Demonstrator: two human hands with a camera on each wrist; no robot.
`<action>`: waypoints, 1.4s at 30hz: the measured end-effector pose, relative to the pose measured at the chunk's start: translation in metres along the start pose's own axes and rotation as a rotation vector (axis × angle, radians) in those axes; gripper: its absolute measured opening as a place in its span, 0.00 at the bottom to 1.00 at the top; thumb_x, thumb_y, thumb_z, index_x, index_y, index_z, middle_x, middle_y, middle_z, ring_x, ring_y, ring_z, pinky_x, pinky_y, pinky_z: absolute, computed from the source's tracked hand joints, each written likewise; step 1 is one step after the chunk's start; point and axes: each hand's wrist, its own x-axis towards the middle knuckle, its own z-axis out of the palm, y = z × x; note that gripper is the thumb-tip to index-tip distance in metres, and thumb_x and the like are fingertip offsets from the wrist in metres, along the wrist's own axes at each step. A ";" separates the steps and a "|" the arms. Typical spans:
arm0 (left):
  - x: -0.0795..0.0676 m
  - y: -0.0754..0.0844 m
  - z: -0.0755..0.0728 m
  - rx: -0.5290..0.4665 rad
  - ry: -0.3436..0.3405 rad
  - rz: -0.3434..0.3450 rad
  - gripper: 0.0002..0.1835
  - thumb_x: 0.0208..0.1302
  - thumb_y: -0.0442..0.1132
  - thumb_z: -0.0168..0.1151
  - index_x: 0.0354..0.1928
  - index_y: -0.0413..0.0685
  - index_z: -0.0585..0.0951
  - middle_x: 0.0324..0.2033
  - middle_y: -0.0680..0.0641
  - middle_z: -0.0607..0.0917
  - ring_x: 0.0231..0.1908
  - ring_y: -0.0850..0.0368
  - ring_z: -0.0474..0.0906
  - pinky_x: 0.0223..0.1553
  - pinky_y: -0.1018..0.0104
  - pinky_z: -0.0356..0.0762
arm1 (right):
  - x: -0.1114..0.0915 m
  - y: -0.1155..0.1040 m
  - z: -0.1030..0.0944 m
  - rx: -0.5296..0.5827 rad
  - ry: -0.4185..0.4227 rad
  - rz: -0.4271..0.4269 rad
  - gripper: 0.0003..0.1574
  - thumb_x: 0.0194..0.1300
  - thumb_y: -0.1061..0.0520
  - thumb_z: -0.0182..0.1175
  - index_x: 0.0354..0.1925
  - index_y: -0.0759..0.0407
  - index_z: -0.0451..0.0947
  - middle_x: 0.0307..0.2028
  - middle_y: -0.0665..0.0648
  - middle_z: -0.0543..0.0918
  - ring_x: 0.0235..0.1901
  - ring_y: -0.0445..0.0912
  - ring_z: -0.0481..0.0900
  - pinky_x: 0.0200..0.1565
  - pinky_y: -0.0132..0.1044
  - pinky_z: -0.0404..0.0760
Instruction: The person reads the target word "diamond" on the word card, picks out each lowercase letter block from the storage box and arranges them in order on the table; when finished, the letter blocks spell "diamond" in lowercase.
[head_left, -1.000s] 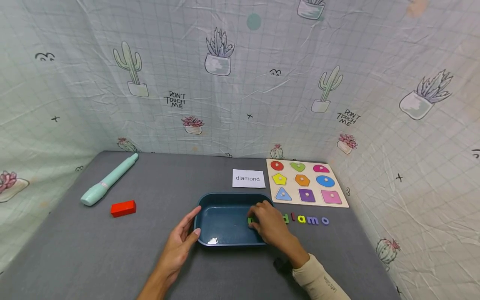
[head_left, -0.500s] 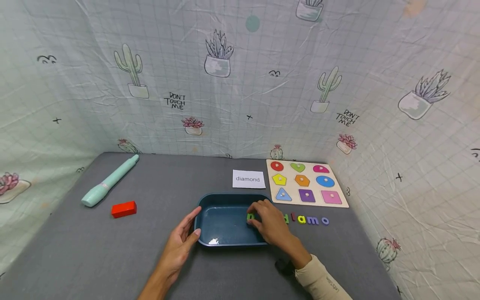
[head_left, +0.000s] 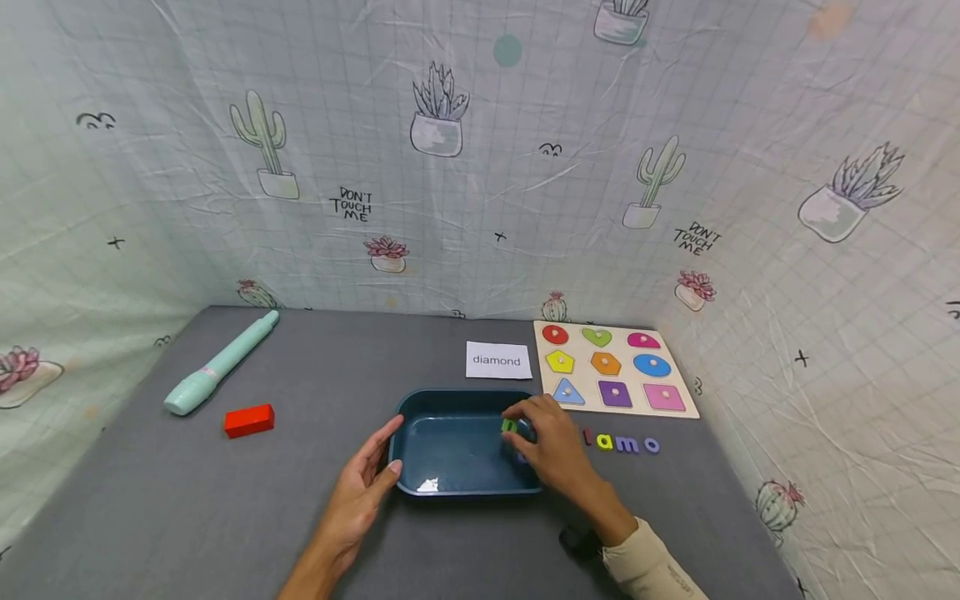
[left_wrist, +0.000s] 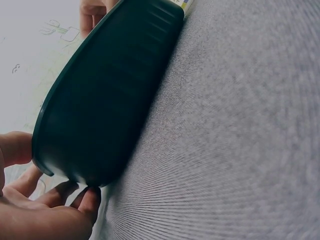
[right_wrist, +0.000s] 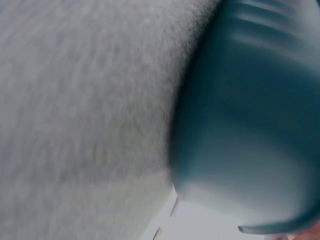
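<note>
In the head view, a dark teal tray (head_left: 450, 487) lies on the table. My left hand (head_left: 358, 492) holds its left end, the thumb at the near corner and the fingers along the outside; the left wrist view shows these fingers (left_wrist: 89, 202) against the tray's end wall. Over the right end of the tray, my right hand (head_left: 551, 442) pinches a green letter (head_left: 509, 426), seemingly an n, between thumb and fingertips. Below that hand a bit of a bluish-purple letter (head_left: 521, 457) peeks out. The right wrist view has only the tray's outer wall (right_wrist: 245, 125), not the letter.
Right of the tray, a row of toy letters (head_left: 626, 444) lies on the table. Behind are a card (head_left: 498, 361) reading "diamond" and a shape puzzle board (head_left: 637, 400). A red block (head_left: 249, 421) and a mint-green wand-like object (head_left: 221, 364) lie at left.
My right hand has shifted slightly right with the green letter and now covers the letter d in the row. A bluish-purple letter has come into sight below it. The left hand stays put.
</note>
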 end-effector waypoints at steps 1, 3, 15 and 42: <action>0.000 0.000 0.000 -0.004 0.002 -0.003 0.34 0.81 0.32 0.55 0.83 0.53 0.60 0.85 0.52 0.54 0.85 0.53 0.40 0.68 0.90 0.55 | 0.000 0.000 -0.002 0.000 0.012 0.000 0.18 0.61 0.55 0.80 0.48 0.50 0.87 0.44 0.50 0.87 0.42 0.45 0.78 0.42 0.35 0.82; 0.001 0.000 -0.001 -0.008 0.003 -0.003 0.34 0.80 0.32 0.55 0.83 0.53 0.60 0.85 0.53 0.54 0.85 0.53 0.40 0.68 0.90 0.56 | -0.002 0.001 -0.007 0.001 0.032 0.006 0.18 0.60 0.56 0.80 0.49 0.51 0.88 0.45 0.50 0.87 0.42 0.47 0.79 0.42 0.35 0.83; 0.001 -0.001 -0.001 -0.003 0.002 -0.001 0.35 0.80 0.32 0.55 0.84 0.51 0.59 0.85 0.52 0.54 0.85 0.53 0.40 0.68 0.90 0.55 | -0.014 0.012 -0.031 0.004 0.103 0.069 0.20 0.59 0.58 0.80 0.51 0.52 0.88 0.45 0.52 0.88 0.41 0.46 0.80 0.40 0.42 0.87; 0.000 0.001 -0.002 0.022 -0.002 -0.022 0.34 0.81 0.32 0.54 0.84 0.55 0.60 0.85 0.54 0.53 0.85 0.54 0.40 0.69 0.90 0.54 | -0.040 0.061 -0.075 -0.137 0.280 0.063 0.24 0.51 0.69 0.82 0.48 0.59 0.89 0.39 0.57 0.88 0.33 0.48 0.76 0.32 0.37 0.73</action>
